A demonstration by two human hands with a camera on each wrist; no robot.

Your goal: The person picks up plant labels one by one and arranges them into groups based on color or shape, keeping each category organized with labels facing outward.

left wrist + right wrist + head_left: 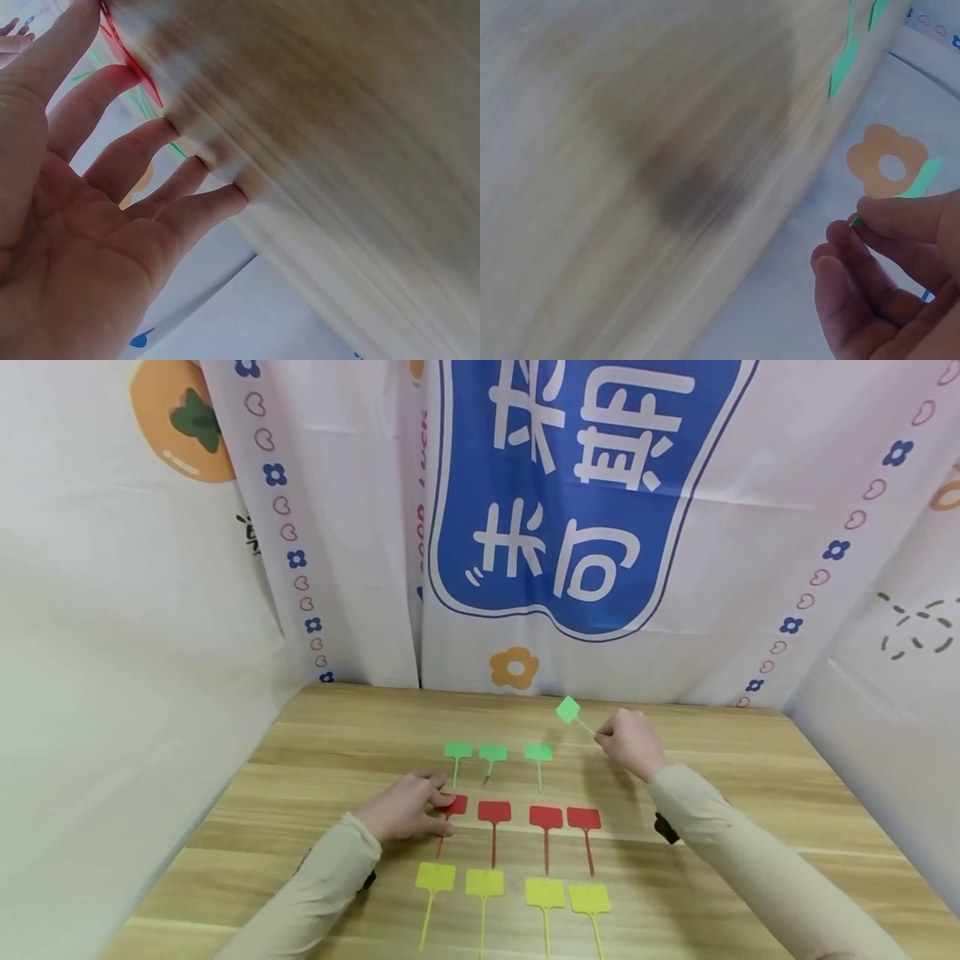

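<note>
My right hand (632,741) pinches the thin stem of a green plant label (568,710) between thumb and fingertips, holding it up over the back of the table with its square head tilted up to the left. In the right wrist view, the stem's end (856,222) peeks out at the fingertips. My left hand (405,807) rests on the wood with fingers spread. Its index finger and thumb touch the leftmost red plant label (457,806). Part of that label is hidden under the fingers. Three green labels (537,752) lie in a row behind the red ones.
More red labels (546,817) lie in the middle row, heads toward the back. Nearer, several yellow labels (484,883) form another row. The wooden table (750,827) meets a printed cloth backdrop (360,568) at the back, with white cloth on both sides.
</note>
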